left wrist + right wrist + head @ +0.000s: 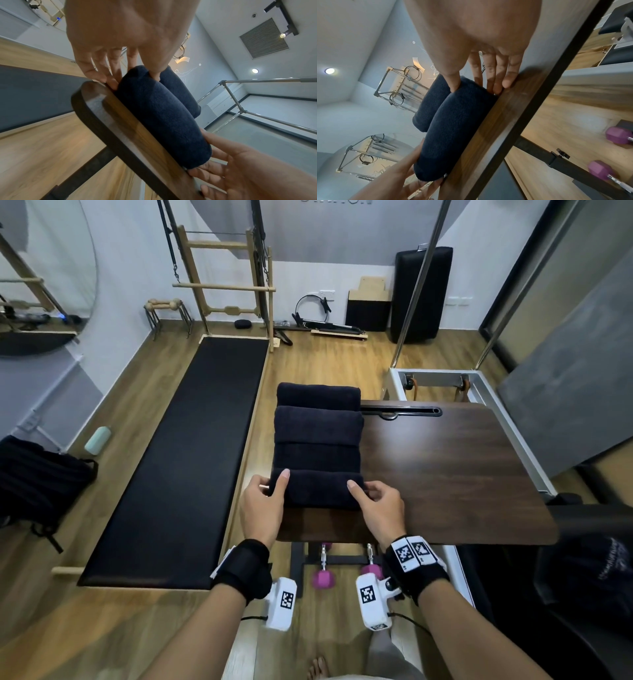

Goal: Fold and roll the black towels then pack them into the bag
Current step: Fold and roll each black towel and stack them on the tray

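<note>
Four rolled black towels sit in a row along the left edge of the tabletop [445,467], each touching the next, running from the front edge toward the back. Nearest towel [318,489] is just in from the front left corner. Left hand [262,508] grips its left end: thumb on top, fingers [109,78] curled round the end next to the tabletop's edge. Right hand [378,508] grips the right end same way, thumb on top, fingers [498,86] down beside the roll w/ tips touching the wood. The towel lies flat on the wood. A black bag [37,484] is on the floor, well off to the left, by the wall. Two purple dumbbells [322,575] lie under the tabletop.
</note>
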A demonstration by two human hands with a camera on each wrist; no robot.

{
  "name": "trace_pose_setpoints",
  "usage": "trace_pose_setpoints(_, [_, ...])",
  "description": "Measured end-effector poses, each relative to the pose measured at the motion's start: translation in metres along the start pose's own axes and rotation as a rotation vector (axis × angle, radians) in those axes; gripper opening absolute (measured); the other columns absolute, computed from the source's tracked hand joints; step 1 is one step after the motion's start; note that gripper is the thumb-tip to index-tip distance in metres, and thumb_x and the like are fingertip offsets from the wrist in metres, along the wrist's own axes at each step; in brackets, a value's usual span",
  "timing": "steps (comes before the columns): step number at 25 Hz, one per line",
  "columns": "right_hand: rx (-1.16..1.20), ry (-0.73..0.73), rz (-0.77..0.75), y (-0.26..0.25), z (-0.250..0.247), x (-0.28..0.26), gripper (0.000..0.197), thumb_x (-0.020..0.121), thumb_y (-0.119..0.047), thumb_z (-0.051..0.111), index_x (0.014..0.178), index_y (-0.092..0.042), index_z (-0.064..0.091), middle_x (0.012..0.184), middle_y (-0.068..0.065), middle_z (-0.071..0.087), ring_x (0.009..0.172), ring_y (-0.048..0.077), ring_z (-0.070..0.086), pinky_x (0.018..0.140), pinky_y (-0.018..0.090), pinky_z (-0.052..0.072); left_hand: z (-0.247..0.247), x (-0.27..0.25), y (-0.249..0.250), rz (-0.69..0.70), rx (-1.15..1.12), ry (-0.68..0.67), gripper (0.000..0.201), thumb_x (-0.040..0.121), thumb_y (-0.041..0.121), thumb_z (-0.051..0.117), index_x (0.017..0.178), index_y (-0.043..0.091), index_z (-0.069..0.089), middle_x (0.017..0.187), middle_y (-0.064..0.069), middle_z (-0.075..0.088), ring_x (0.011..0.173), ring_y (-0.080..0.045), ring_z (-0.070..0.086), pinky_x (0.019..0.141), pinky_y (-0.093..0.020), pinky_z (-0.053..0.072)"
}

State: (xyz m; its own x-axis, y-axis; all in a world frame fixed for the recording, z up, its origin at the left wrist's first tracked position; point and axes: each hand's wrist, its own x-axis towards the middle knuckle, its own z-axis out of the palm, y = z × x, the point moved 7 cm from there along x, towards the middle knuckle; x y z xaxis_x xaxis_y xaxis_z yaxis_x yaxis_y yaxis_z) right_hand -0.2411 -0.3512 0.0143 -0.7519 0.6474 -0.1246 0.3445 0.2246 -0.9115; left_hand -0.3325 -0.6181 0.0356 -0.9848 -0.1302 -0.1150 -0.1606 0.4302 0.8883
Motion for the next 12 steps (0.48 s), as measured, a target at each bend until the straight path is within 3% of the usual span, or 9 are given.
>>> trace_pose_setpoints(1, [-0.001, -0.007, 0.005, -0.001, 0.001, 0.001, 0.029, 0.082, -0.060, 0.078, 0.087, -0.032, 0.072, 0.089, -0.017, 0.072, 0.093, 0.007, 0.070, 0.077, 0.026, 0.058, 0.000, 0.001, 0.001, 0.002, 0.010, 0.004, 0.044, 0.092, 0.066, 0.068, 0.081, 0.024, 0.061, 0.077, 0.008, 0.065, 0.072, -0.004, 0.059, 0.057, -0.023, 0.038])
trace_pose_setpoints(3, [0.013, -0.019, 0.049, 0.000, 0.004, 0.002, 0.029, 0.082, -0.062, 0.077, 0.082, -0.033, 0.072, 0.088, -0.018, 0.071, 0.089, 0.009, 0.071, 0.079, 0.042, 0.064, 0.000, 0.004, 0.000, -0.018, 0.017, -0.007, 0.049, 0.091, 0.064, 0.070, 0.076, 0.019, 0.059, 0.071, 0.005, 0.062, 0.067, -0.009, 0.058, 0.055, -0.027, 0.038])
trace_pose_setpoints(5, [-0.005, -0.029, 0.097, 0.001, 0.006, 0.002, 0.048, 0.082, -0.068, 0.073, 0.097, -0.023, 0.079, 0.095, -0.006, 0.076, 0.094, 0.017, 0.072, 0.084, 0.048, 0.063, -0.001, 0.007, -0.004, -0.068, 0.041, -0.037, 0.053, 0.090, 0.061, 0.072, 0.069, 0.016, 0.054, 0.067, 0.003, 0.059, 0.066, -0.016, 0.058, 0.056, -0.030, 0.040])
trace_pose_setpoints(7, [-0.004, -0.057, 0.109, 0.001, 0.005, 0.001, 0.061, 0.079, -0.075, 0.070, 0.098, -0.019, 0.081, 0.088, -0.003, 0.077, 0.092, 0.019, 0.073, 0.085, 0.046, 0.063, -0.003, 0.009, -0.007, -0.108, 0.068, -0.052, 0.056, 0.089, 0.060, 0.072, 0.066, 0.014, 0.050, 0.066, 0.000, 0.057, 0.068, -0.021, 0.058, 0.058, -0.032, 0.044])
trace_pose_setpoints(9, [0.042, -0.124, 0.079, -0.001, 0.004, -0.002, 0.057, 0.074, -0.077, 0.074, 0.089, -0.022, 0.082, 0.081, -0.005, 0.078, 0.089, 0.020, 0.075, 0.084, 0.042, 0.062, -0.004, 0.007, -0.004, -0.095, 0.060, -0.045, 0.059, 0.090, 0.065, 0.070, 0.067, 0.013, 0.051, 0.067, -0.001, 0.057, 0.069, -0.020, 0.058, 0.059, -0.032, 0.044])
trace_pose_setpoints(12, [0.016, -0.264, 0.022, 0.001, 0.007, -0.008, 0.036, 0.075, -0.048, 0.090, 0.098, -0.022, 0.082, 0.086, 0.001, 0.079, 0.088, 0.022, 0.075, 0.081, 0.039, 0.061, -0.003, 0.001, -0.001, -0.059, 0.014, -0.079, 0.056, 0.087, 0.075, 0.066, 0.081, 0.020, 0.061, 0.082, 0.007, 0.066, 0.078, -0.009, 0.062, 0.063, -0.026, 0.045])
